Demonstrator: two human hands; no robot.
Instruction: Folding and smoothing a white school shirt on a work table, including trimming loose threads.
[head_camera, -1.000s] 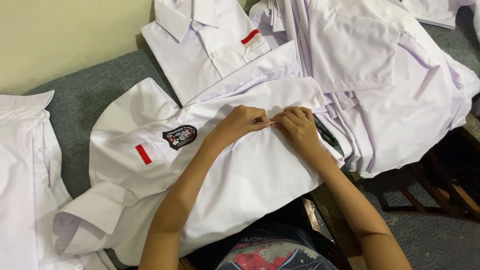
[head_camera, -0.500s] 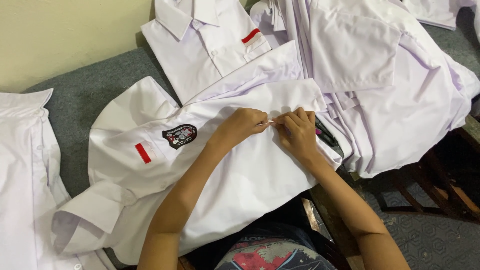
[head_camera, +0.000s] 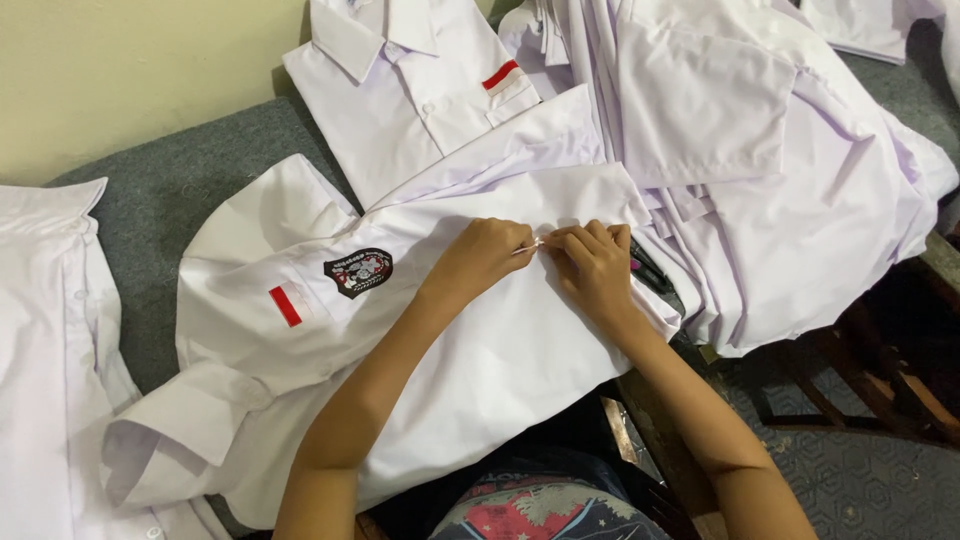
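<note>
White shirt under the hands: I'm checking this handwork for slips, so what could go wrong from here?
1. Both the left hand and right hand pinch a small thin item over the white shirt; it might slip or prick a finger.
2. A dark object lies at the shirt's edge and may snag or mark the cloth.

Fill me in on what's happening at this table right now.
A person sits over a white shirt spread on a grey surface. The left hand and right hand meet on the shirt's front, pinching a small thin item between their fingertips; what it is cannot be told. The shirt bears a dark badge and a red patch. More white shirts lie heaped nearby.
</note>
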